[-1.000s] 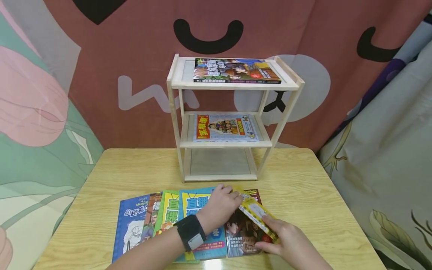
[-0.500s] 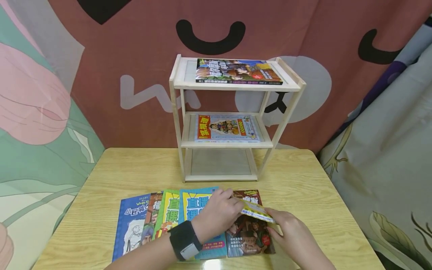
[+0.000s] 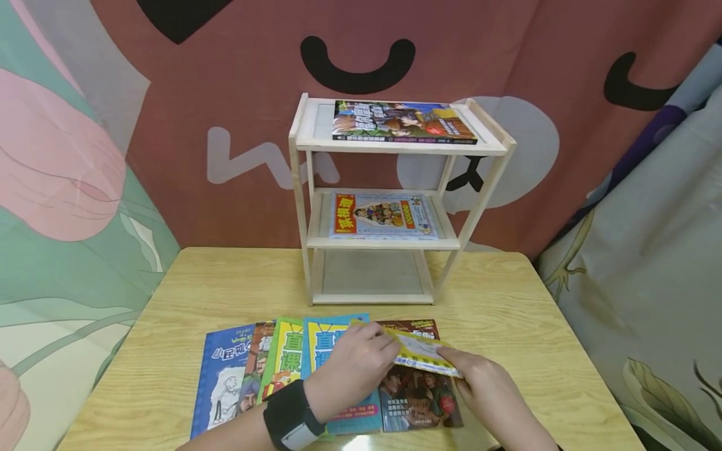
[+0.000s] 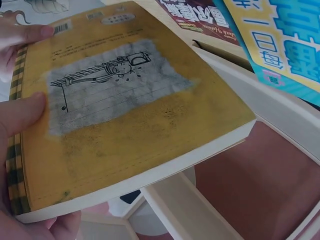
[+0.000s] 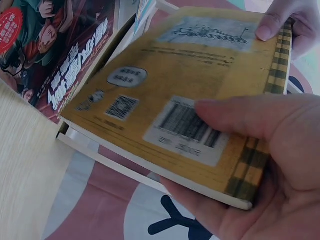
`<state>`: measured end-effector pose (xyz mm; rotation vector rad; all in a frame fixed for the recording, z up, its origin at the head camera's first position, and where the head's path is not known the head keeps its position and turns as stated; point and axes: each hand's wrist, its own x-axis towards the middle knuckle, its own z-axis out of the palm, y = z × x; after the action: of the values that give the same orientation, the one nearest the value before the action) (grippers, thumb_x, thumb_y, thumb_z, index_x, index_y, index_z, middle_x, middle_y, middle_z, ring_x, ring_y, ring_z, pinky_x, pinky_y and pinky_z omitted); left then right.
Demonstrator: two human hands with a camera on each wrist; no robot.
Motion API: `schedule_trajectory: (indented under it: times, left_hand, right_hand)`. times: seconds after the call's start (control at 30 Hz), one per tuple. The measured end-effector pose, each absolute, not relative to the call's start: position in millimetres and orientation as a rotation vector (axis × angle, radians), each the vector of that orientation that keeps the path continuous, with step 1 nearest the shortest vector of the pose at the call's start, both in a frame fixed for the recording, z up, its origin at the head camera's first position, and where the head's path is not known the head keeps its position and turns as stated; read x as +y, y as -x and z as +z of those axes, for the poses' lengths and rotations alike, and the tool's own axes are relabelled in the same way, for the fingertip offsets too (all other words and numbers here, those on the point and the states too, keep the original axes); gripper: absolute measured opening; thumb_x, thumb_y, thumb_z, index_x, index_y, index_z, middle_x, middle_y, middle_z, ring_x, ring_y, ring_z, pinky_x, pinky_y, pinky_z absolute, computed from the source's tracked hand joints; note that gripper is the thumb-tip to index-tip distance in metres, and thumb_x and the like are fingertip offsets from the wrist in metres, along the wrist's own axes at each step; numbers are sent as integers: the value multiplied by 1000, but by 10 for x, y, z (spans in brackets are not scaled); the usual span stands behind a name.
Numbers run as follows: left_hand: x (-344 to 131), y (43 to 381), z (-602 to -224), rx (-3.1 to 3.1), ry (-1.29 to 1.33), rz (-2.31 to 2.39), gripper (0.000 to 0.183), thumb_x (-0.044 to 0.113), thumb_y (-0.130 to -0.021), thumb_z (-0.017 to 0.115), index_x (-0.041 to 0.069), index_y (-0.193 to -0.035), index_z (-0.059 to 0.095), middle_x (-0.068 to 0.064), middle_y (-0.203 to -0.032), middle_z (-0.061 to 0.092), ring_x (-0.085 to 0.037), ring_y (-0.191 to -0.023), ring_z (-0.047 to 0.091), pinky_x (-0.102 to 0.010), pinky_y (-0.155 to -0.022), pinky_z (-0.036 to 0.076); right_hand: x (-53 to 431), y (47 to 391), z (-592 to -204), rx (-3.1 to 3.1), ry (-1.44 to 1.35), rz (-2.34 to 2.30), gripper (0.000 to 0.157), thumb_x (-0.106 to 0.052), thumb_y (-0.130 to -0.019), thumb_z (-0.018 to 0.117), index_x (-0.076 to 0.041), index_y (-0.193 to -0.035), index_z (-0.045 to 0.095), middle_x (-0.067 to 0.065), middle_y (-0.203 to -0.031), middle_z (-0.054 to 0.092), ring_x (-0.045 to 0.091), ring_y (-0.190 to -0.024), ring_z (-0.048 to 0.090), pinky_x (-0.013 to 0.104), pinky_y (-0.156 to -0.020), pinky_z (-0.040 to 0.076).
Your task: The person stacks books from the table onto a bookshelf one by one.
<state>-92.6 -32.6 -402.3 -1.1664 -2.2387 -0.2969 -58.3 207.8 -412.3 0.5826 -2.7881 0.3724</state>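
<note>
Both hands hold a yellow paperback book [image 3: 423, 352] above the table. The left hand [image 3: 358, 366] grips its left end, and the right hand [image 3: 487, 385] pinches its right end. In the left wrist view, the left thumb [image 4: 25, 112] presses on the yellow cover beside the checkered spine. The right thumb [image 5: 235, 115] lies over the barcode in the right wrist view, with fingers under the book. Below it lies a dark brown book [image 3: 417, 401], partly hidden. A light blue book [image 3: 352, 423] lies beneath the left hand and forearm.
A green book [image 3: 284, 351], a brown book [image 3: 254, 369] and a dark blue book [image 3: 220, 376] overlap leftward on the table [image 3: 186, 288]. Behind stands a wooden shelf rack [image 3: 372, 299]. One book [image 3: 378, 216] lies on its middle shelf, a thicker book or stack [image 3: 403, 122] on top.
The yellow book has gone from a steep diagonal to nearly crosswise between the hands. The left hand has shifted slightly left. Both hands keep their grip, and the other books lie as before.
</note>
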Motion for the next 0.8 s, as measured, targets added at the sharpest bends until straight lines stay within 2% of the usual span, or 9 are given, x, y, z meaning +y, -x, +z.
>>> schedule_trajectory:
  times: [0.13, 0.23, 0.4, 0.57, 0.8]
  left_hand:
    - [-350, 898, -3994, -2233, 1164, -297, 16, 13, -79, 71, 16, -95, 72, 4, -94, 69, -8, -85, 60, -22, -74, 50]
    - [-369, 878, -3973, -2258, 1164, -270, 29, 10, -76, 74, 16, -105, 70, 0, -103, 68, -13, -92, 62, -25, -79, 51]
    - [-421, 845, -3946, -2346, 1159, -247, 48, 7, -73, 76, 17, -119, 65, -4, -116, 63, -19, -106, 58, -33, -84, 49]
    - [-467, 849, -3928, -2430, 1116, -291, 55, 3, -72, 76, 15, -123, 62, -5, -120, 61, -19, -112, 54, -34, -89, 46]
    - [-510, 848, -3862, -2427, 1089, -323, 55, 3, -73, 74, 15, -125, 61, -4, -123, 59, -17, -115, 51, -34, -91, 44]
  right_hand:
    - [2068, 602, -4135, -2656, -656, 365, 44, 2, -70, 71, -8, -113, 68, 7, -109, 66, 21, -95, 62, 38, -71, 54]
    - [2058, 625, -4133, -2569, -686, 357, 48, 7, -67, 70, -5, -113, 67, 10, -111, 65, 24, -96, 62, 40, -72, 54]
    - [2035, 663, -4108, -2485, -702, 348, 53, 12, -62, 66, -5, -112, 68, 10, -111, 64, 26, -98, 61, 43, -74, 53]
    - [2024, 696, -4063, -2416, -701, 335, 54, 14, -61, 62, -4, -111, 68, 11, -112, 64, 28, -99, 61, 45, -76, 52]
    - [2012, 745, -4001, -2389, -698, 338, 52, 13, -66, 54, -4, -114, 68, 11, -116, 62, 27, -104, 58, 46, -82, 49]
